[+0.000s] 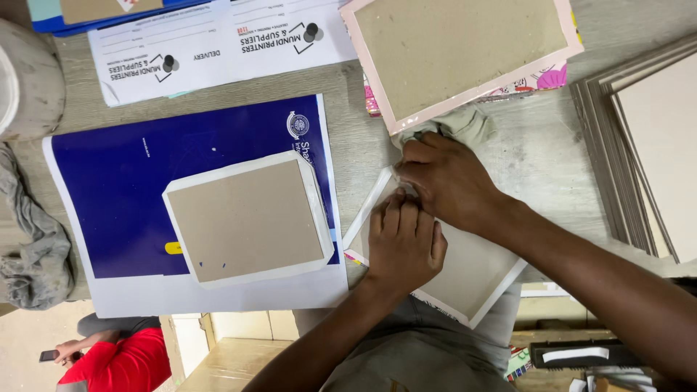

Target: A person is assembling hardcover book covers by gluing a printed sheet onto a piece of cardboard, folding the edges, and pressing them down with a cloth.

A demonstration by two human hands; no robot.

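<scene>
Under the hands lies a flat grey-brown cardboard panel with white folded edges. Left of them, a glossy dark-blue printed sheet; above, a pink-bordered grey board.

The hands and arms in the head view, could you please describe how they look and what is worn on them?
Both are bare: the left hand and the right hand wear no gloves, rings or watch that I can see. No sleeves show on either forearm up to the picture's edge. The nails are short. No markings or bands are visible.
</scene>
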